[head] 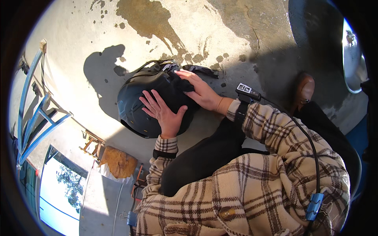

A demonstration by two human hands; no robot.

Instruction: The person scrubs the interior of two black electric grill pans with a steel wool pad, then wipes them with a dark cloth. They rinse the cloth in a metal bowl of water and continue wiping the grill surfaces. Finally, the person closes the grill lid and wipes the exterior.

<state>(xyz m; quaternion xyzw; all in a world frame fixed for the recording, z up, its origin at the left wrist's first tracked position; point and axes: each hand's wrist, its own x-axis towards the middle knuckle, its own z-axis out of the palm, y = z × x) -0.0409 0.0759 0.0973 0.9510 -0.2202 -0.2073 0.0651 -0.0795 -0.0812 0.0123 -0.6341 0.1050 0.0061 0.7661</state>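
Observation:
A black hard-shelled helmet with small yellow marks near its lower rim rests on the concrete floor in front of me. My left hand lies flat against the shell, fingers spread and thumb apart, grasping nothing. At the helmet's upper right side, my right hand presses a bunched black cloth to the surface. Straps show along the helmet's far edge. A dark strip of fabric trails on the floor beyond my right fingers. The helmet's inside is hidden.
Wet patches stain the floor. A shiny metal basin stands far right, near my brown shoe. At left is a blue metal frame, with a wooden stool below it. A cable runs from my right wrist device.

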